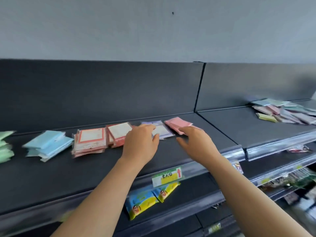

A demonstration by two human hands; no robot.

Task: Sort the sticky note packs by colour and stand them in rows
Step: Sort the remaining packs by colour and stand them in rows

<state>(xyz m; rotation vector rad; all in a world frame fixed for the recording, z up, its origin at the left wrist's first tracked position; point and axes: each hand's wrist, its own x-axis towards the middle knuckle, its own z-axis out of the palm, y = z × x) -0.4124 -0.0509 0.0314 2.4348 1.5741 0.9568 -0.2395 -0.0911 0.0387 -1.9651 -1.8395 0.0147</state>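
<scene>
Broadly, a dark shelf [85, 168] is seen bearing flat piles: green packs [5, 147], blue packs [47, 144] and red-bordered packs [90, 141]. A mixed heap [287, 112] lies well apart at the right. The left hand [140, 144] is laid with straight fingers on a purple pack [164, 132]. The right hand [195, 141], loosely spread, is held at the pink packs [176, 124].

Front strip free, back row crowded.
The shelf [85, 177] lies bare along its near half; toward the back panel [102, 93] sit green packs [5, 146], blue packs [49, 144], red-bordered packs [92, 139], a purple pack [162, 130] and pink packs [177, 124], gaps narrow. Right of the pink, open shelf reaches to a mixed heap [287, 112].
</scene>
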